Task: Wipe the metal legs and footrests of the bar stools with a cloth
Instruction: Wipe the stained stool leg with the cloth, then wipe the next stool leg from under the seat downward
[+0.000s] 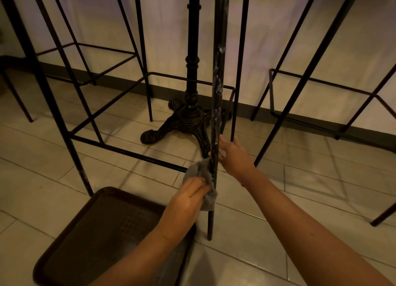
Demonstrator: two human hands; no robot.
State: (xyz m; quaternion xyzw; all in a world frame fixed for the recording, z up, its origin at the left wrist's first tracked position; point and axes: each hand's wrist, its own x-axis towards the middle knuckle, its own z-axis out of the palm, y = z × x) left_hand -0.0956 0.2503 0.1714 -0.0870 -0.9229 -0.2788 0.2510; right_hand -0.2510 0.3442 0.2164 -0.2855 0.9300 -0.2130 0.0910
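Pinching grey cloth [202, 179] against stool leg [216, 114].

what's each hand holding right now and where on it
The left hand grips the grey cloth at its lower end, pressing it against the stool leg. The right hand holds that same leg just above the cloth.

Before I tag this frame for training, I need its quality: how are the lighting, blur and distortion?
Head view: dim, warm light; glare on the floor tiles at the bottom; stool legs bow outward near the edges, wide-angle distortion; the cloth and left hand are slightly soft, the right hand clearer; faint leg shadows cross the tiles.
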